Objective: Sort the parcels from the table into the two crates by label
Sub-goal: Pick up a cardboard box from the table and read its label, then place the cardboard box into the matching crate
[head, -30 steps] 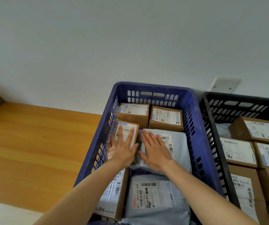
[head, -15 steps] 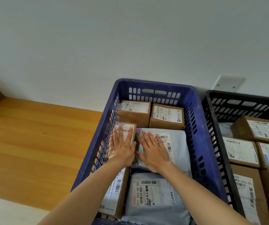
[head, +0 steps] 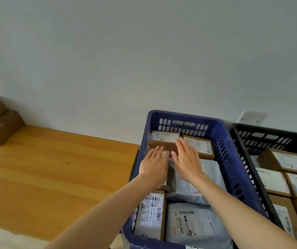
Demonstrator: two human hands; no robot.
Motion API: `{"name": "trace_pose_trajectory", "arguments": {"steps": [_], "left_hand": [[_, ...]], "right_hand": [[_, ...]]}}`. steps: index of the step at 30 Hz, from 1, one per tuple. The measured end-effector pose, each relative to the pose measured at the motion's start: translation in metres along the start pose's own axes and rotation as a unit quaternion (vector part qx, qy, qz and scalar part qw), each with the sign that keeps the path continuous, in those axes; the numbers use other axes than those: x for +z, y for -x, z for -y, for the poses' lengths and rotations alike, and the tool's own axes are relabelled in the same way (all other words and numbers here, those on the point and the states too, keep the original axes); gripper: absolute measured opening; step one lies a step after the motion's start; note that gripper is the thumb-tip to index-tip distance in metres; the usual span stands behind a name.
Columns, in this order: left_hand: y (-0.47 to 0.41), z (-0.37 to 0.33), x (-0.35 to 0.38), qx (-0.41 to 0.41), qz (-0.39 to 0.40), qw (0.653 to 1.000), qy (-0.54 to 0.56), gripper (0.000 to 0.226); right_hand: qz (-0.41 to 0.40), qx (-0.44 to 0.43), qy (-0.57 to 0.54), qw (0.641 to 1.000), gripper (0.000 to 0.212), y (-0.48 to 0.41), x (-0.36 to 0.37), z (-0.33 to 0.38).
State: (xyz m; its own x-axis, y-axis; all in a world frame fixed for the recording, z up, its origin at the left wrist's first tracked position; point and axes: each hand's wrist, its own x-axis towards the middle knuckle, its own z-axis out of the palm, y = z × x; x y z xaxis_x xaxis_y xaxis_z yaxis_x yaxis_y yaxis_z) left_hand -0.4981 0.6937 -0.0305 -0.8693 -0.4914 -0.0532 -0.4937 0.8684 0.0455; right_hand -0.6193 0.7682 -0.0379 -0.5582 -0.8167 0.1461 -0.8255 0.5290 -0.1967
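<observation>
The blue crate [head: 233, 162] holds several labelled parcels: brown boxes at its far end and grey mailer bags nearer me. My left hand [head: 154, 166] lies flat, fingers straight, on a small brown box [head: 166, 154] by the crate's left wall. My right hand [head: 187, 159] is stretched flat over a grey mailer bag [head: 214, 169], its fingertips reaching the far brown box [head: 163, 141]. A second far box [head: 200, 146] sits to its right. The black crate [head: 246, 139] on the right holds several brown labelled boxes.
A wooden table top [head: 45, 173] stretches to the left of the crates. Brown boxes [head: 2, 121] are stacked at its far left against the pale wall. A white wall plate [head: 251, 117] sits behind the crates.
Both hands have slid further into the blue crate, away from me; the right hand now reaches the far boxes. The view has swung left, showing more table and the stacked boxes.
</observation>
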Motion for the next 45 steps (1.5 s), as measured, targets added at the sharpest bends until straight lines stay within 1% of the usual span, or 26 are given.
{"name": "trace_pose_trajectory", "arguments": {"steps": [2, 4, 8, 11, 14, 19, 24, 28, 32, 36, 42, 45], "left_hand": [[0.010, 0.011, -0.017, 0.014, -0.050, 0.999, -0.002, 0.056], [0.021, 0.031, -0.032, 0.009, -0.083, 0.996, 0.006, 0.057], [0.055, 0.091, -0.054, -0.023, -0.092, 0.996, 0.000, 0.059], [0.086, 0.147, -0.063, -0.046, -0.097, 0.994, 0.025, 0.056], [0.122, 0.207, -0.065, -0.081, -0.107, 0.990, 0.052, 0.054], [0.185, 0.304, -0.060, -0.170, -0.106, 0.976, 0.081, 0.055], [0.237, 0.383, -0.057, -0.257, -0.143, 0.943, 0.155, 0.053], [0.265, 0.441, -0.046, -0.316, -0.162, 0.918, 0.174, 0.053], [0.275, 0.501, -0.032, -0.360, -0.181, 0.895, 0.190, 0.051], [0.264, 0.563, -0.027, -0.393, -0.186, 0.876, 0.210, 0.052], [0.232, 0.653, -0.031, -0.389, -0.160, 0.883, 0.208, 0.050], [0.215, 0.695, -0.028, -0.407, -0.156, 0.872, 0.221, 0.051]], "right_hand": [[-0.034, 0.019, -0.021, 0.999, 0.053, -0.003, -0.014, 0.023], [-0.060, 0.034, -0.045, 0.997, 0.052, -0.005, -0.024, 0.048], [-0.087, 0.034, -0.061, 0.994, 0.052, -0.008, -0.031, 0.109], [-0.095, 0.015, -0.054, 0.994, 0.051, -0.010, -0.027, 0.162], [-0.086, -0.012, -0.053, 0.995, 0.052, -0.015, -0.016, 0.220], [-0.052, -0.060, -0.099, 0.992, 0.049, -0.016, 0.012, 0.317], [-0.015, -0.123, -0.137, 0.983, 0.047, -0.026, 0.043, 0.411], [0.016, -0.164, -0.166, 0.972, 0.050, -0.042, 0.066, 0.479], [0.036, -0.190, -0.197, 0.961, 0.050, -0.068, 0.091, 0.536], [0.053, -0.201, -0.221, 0.953, 0.049, -0.104, 0.119, 0.586], [0.071, -0.197, -0.237, 0.949, 0.049, -0.173, 0.154, 0.645], [0.085, -0.194, -0.242, 0.947, 0.048, -0.207, 0.172, 0.670]]}}
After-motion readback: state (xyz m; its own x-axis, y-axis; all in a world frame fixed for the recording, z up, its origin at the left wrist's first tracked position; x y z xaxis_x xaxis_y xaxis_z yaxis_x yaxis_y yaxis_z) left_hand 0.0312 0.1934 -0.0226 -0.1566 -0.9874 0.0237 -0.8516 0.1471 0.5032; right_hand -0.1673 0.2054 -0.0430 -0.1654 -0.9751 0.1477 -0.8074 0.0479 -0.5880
